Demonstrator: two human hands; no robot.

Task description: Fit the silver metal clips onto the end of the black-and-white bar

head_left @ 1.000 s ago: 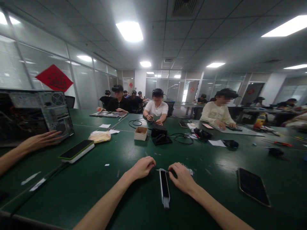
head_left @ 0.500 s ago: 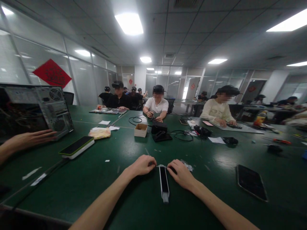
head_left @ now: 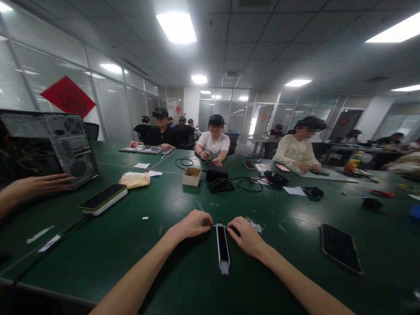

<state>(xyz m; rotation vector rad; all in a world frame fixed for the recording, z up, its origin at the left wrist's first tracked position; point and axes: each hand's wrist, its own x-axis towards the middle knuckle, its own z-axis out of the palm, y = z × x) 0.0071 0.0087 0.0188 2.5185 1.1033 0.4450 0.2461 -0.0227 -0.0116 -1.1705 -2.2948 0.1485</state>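
A slim device (head_left: 223,247) with a white rim and a long dark face lies on the green table between my hands, its narrow grey end toward me. My left hand (head_left: 196,224) is closed in a pinch by the device's far left corner. What the fingertips hold there is too small to make out. On the other side, my right hand (head_left: 244,234) has its fingers curled and pressed together at the far right corner, also on something I cannot make out. Small pale pieces (head_left: 254,224) lie in a loose pile just beyond the right hand.
A dark phone (head_left: 341,247) lies at right. Left are a phone on a white block (head_left: 103,199), an open computer case (head_left: 70,144) and another person's hand (head_left: 42,188). Ahead stand a small box (head_left: 191,176) and a black device (head_left: 217,177) with cables. Several people sit opposite.
The view has shifted slightly. Both hands keep nearly the same pinched pose at the device's far end, and the device stays in place between them.
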